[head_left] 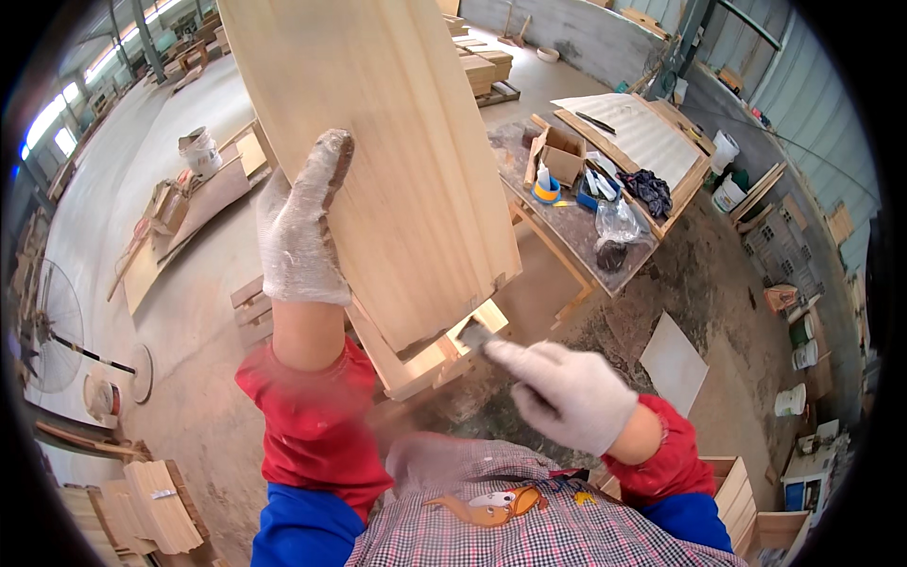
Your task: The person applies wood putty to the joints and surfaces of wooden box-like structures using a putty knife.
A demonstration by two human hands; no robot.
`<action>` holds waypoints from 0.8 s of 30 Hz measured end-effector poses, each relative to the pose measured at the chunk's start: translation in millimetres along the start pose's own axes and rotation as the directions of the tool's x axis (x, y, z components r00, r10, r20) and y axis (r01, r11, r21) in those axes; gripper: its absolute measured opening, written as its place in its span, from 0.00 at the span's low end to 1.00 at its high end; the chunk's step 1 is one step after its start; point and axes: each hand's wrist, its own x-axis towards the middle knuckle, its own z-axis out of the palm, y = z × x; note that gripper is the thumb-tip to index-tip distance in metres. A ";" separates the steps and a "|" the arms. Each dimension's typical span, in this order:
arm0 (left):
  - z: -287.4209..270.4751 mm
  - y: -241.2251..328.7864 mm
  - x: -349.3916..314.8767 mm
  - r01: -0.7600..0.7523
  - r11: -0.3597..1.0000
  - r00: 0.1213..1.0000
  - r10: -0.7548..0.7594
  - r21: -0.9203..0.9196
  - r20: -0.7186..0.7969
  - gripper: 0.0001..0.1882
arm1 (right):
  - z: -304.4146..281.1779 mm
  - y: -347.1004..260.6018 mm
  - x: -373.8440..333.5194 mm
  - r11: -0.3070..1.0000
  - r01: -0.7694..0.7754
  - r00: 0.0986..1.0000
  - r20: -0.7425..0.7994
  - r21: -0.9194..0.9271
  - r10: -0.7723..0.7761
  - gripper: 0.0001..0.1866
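A long pale wooden board [397, 170] stands tilted in front of me, its near end lowest. My left hand [304, 227], in a soiled white glove, grips the board's left edge with the thumb lying along its face. My right hand [574, 395], also gloved in white, is closed round a putty knife [474, 334]. The index finger stretches along the tool, whose handle is hidden in the palm. Its grey blade is just off the board's near end, where dark smears show at the edge and corner. Lighter wooden framing [425, 370] shows beneath that end.
To the right, a worktable [633, 260] carries a cardboard box [563, 156], tape, a plastic bag and dark cloth. A wire-guarded fan [59, 326] stands at the left. Stacked boards [162, 506] lie at lower left, a white sheet [673, 363] on the floor, and buckets [790, 401] along the right wall.
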 end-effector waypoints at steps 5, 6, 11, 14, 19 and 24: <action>-5.0 0.3 2.1 -0.009 1.000 1.000 0.008 -0.027 -0.017 0.17 | 30.3 -14.2 8.7 0.992 -0.009 0.997 -0.074 0.129 0.019 0.29; -6.0 1.0 2.0 -0.003 0.999 1.000 0.002 -0.038 -0.015 0.17 | 35.2 -15.2 11.0 0.990 -0.011 0.995 -0.094 0.141 0.024 0.29; -1.1 -0.2 -1.0 0.007 0.999 0.999 -0.008 -0.035 -0.032 0.18 | 45.7 -11.0 5.8 0.992 -0.008 0.992 -0.126 0.122 0.023 0.30; -3.8 -1.1 -0.6 -0.003 1.000 1.000 0.002 -0.025 -0.029 0.18 | 39.1 -12.7 5.6 0.992 -0.025 0.992 -0.116 0.126 0.040 0.30; -0.2 0.4 -2.1 0.008 1.000 1.000 -0.008 -0.015 -0.016 0.19 | 50.0 -3.5 5.4 0.992 -0.014 0.990 -0.140 0.127 0.032 0.30; -3.1 -0.5 -0.5 0.024 1.000 1.000 -0.024 -0.006 -0.011 0.19 | 48.3 0.7 4.9 0.986 0.020 0.974 -0.226 0.166 0.018 0.29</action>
